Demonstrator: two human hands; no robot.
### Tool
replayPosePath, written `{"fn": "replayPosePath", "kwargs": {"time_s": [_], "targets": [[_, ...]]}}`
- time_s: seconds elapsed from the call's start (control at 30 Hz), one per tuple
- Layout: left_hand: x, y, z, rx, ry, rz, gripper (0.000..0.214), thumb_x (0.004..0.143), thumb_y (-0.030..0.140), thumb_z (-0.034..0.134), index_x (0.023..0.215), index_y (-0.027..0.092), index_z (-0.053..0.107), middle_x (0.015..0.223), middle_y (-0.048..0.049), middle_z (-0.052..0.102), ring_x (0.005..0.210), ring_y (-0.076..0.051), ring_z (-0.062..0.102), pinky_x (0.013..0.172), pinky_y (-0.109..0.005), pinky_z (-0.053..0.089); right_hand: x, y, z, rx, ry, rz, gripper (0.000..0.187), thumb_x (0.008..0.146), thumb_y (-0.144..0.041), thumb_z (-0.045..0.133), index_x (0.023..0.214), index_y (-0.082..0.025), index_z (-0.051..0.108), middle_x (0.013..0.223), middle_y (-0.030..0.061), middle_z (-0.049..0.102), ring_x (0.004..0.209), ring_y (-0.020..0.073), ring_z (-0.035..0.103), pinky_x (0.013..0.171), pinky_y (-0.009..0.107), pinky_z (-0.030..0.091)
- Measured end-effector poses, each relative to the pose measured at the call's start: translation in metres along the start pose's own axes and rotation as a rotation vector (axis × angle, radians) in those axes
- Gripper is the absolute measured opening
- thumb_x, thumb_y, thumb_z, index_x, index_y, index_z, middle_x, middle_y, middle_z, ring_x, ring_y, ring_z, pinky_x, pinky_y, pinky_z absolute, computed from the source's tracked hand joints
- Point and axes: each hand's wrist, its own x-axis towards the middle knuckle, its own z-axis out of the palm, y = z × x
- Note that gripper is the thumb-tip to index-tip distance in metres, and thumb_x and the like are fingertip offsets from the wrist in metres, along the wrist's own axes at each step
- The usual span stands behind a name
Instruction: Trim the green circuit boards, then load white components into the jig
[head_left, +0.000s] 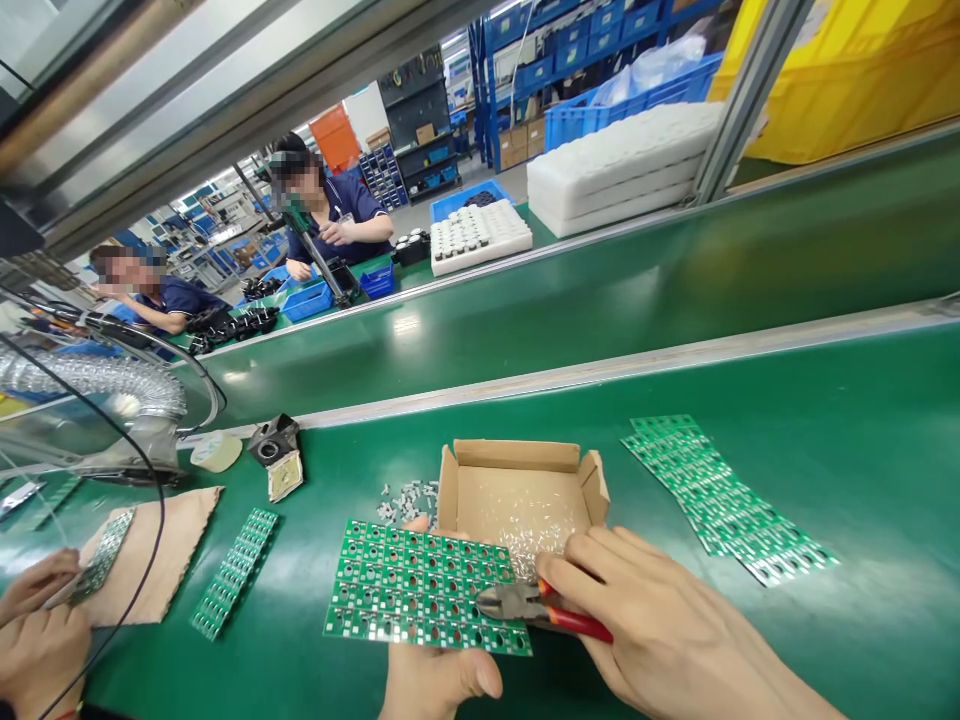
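Note:
My left hand [435, 678] grips a green panel of small circuit boards [420, 588] from underneath, thumb on its near edge and a fingertip showing behind its far edge. My right hand [660, 625] is closed round red-handled cutters [540, 608], whose metal jaws rest on the panel's right end. Just behind the panel stands an open cardboard box [523, 490] holding several small pale clippings.
Green board strips [724, 500] lie fanned out at the right, one strip [234, 570] at the left. Small white parts [409, 500], a tape roll [216, 452] and a black part [274, 440] lie nearby. A co-worker's hands [37, 630] hold a strip at far left. Two people sit across the conveyor.

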Motion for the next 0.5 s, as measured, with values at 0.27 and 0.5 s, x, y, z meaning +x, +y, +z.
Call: {"fn": "replayPosePath", "kwargs": {"time_s": [0.27,0.5], "targets": [[-0.001,0.007,0.001,0.033,-0.093,-0.01,0.033,0.093,0.038,0.062,0.121,0.021,0.06,0.122,-0.0097,0.062,0.106,-0.025,0.063,0.087,-0.042,0.058,0.007,0.006,-0.003,0.045,-0.014,0.022,0.016,0.088,-0.011,0.049,0.083,-0.023,0.059,0.078,0.0015,0.057,0.067,0.0196,0.046,0.062,0.03,0.032],[0.041,0.121,-0.133,0.052,-0.098,0.045,0.039,0.091,0.051,0.06,0.118,0.023,0.061,0.115,-0.0096,0.066,0.1,-0.027,0.064,0.078,-0.043,0.06,0.008,0.003,-0.001,0.069,-0.021,0.001,0.014,0.09,-0.013,0.051,0.092,-0.023,0.061,0.082,0.0022,0.058,0.07,0.0199,0.047,0.064,0.031,0.033]]}}
